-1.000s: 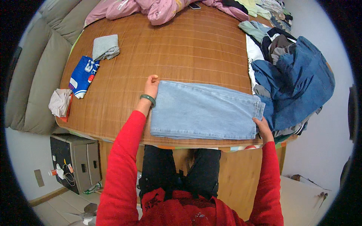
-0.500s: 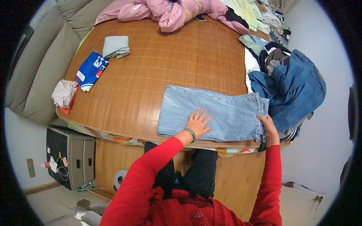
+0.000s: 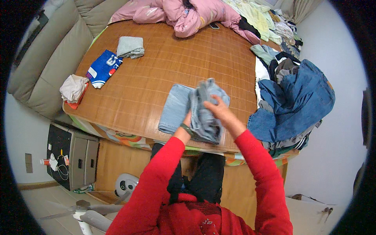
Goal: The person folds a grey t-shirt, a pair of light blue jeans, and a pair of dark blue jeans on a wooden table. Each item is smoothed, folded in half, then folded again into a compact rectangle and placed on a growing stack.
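My L hand (image 3: 187, 120) is at the middle of the lt-blue jeans (image 3: 173, 109), by the doubled-over part, its fingertips partly hidden by the cloth; can't tell if they're clamped or just touching. R hand (image 3: 224, 112) is on the R side of that bunched part, fingers a bit apart & bent over the top; it's blurred, so can't tell if they pinch any fabric. Jeans lie btwn & under both hands nr the front edge of the brown mat (image 3: 156, 66), w/ the flat part out to the L of my L hand. Far L on the mat: folded grey cloth (image 3: 130, 47), blue garment (image 3: 102, 69) w/ white trim, cream cloth (image 3: 73, 89) atop something orange-red. To the R, dk-blue jeans (image 3: 299, 105) sprawl over a clothes pile. Pink bedding (image 3: 199, 17) & a phone (image 3: 214, 26) at the far edge. Grey padded furniture (image 3: 55, 74) along the L, drawer cabinet (image 3: 77, 156) below it, wood floor (image 3: 250, 184) underfoot, fan blades (image 3: 98, 220) bottom L.
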A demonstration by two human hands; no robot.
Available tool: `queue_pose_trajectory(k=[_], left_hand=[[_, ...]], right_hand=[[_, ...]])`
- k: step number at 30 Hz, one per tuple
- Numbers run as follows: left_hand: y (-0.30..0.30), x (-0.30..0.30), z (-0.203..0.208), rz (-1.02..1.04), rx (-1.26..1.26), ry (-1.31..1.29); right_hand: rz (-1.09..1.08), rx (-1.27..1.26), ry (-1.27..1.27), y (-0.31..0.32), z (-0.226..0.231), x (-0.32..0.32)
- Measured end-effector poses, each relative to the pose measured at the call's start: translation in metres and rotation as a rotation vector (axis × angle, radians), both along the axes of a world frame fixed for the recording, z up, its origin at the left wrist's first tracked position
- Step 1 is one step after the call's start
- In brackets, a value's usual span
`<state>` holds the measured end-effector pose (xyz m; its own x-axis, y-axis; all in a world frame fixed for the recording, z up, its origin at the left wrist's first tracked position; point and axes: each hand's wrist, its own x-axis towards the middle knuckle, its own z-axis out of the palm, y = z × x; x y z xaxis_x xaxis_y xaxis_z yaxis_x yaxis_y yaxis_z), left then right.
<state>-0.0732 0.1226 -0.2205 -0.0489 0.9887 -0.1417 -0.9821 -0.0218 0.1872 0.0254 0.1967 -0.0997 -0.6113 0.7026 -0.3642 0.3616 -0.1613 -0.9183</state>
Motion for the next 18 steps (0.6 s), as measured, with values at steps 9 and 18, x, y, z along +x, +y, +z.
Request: queue_pose_trajectory(k=[9,18], left_hand=[[-0.074,-0.103,0.010,-0.182,-0.147,0.365],[-0.060,-0.100,0.007,0.010,-0.351,1.135]], right_hand=[[0.365,1.195,-0.354,-0.100,-0.055,-0.003],[0.067,0.732,-0.301,-0.073,-0.063,0.000]])
